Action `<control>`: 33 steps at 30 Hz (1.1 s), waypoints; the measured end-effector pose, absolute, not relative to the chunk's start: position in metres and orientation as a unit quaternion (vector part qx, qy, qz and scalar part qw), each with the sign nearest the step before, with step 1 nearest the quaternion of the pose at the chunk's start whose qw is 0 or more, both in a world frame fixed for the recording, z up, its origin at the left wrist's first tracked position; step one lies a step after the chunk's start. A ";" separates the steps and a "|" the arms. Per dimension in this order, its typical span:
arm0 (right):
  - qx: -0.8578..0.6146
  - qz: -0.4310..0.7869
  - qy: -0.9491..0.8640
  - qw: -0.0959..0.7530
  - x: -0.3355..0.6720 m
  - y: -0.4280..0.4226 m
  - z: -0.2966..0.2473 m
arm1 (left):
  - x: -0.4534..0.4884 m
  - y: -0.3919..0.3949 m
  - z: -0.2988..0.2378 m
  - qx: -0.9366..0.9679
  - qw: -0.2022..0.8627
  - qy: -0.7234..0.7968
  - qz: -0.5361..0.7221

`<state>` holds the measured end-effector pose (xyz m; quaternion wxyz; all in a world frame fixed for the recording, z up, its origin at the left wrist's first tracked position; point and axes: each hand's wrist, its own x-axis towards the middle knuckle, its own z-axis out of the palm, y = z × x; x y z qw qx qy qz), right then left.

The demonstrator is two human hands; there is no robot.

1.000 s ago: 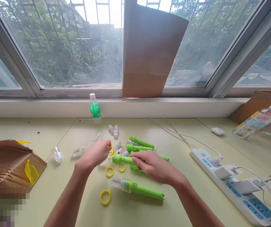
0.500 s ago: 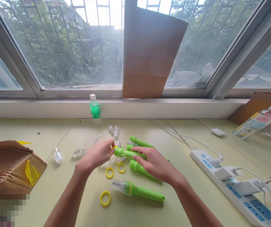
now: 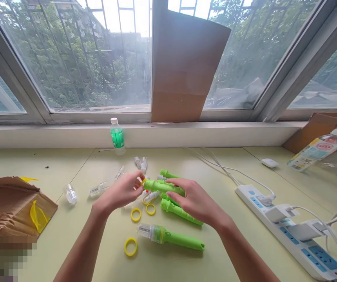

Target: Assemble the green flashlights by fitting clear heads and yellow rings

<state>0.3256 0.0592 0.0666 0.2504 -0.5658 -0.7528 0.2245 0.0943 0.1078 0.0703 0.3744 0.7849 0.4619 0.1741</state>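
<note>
My right hand [image 3: 190, 197] is closed round a green flashlight handle [image 3: 158, 187], its threaded end pointing left. Between the fingers of my left hand [image 3: 129, 188] is a yellow ring [image 3: 143, 181], held right at that threaded end. Whether the ring has slipped over the thread I cannot tell. More green handles [image 3: 180, 212] lie under and beside my right hand, partly hidden. Nearer to me lies a green flashlight [image 3: 171, 238] with a clear ribbed head. Loose yellow rings [image 3: 131, 247] and several clear plastic heads [image 3: 98, 188] are spread about the table.
At the left stands an open cardboard box [image 3: 15, 203] with yellow film. A white power strip [image 3: 286, 227] with plugs and cables runs along the right. A green-labelled bottle [image 3: 117, 137] stands by the sill, and another bottle [image 3: 318, 150] leans at the far right.
My left hand has brought the yellow ring against the threaded end of the handle. The handle in my right hand has shifted slightly and turned a little toward me.
</note>
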 end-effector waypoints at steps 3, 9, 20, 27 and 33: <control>-0.562 0.222 -0.756 0.253 0.327 0.059 0.068 | 0.094 0.107 0.072 0.785 0.385 0.450 0.179; -0.558 0.211 -0.758 0.265 0.330 0.060 0.070 | 0.093 0.107 0.072 0.789 0.389 0.431 0.198; -0.549 0.177 -0.766 0.284 0.331 0.057 0.072 | 0.094 0.105 0.074 0.796 0.354 0.445 0.208; -0.550 0.134 -0.772 0.289 0.328 0.059 0.068 | 0.099 0.107 0.071 0.782 0.370 0.439 0.243; -0.544 0.115 -0.775 0.300 0.326 0.059 0.066 | 0.101 0.107 0.069 0.776 0.368 0.439 0.263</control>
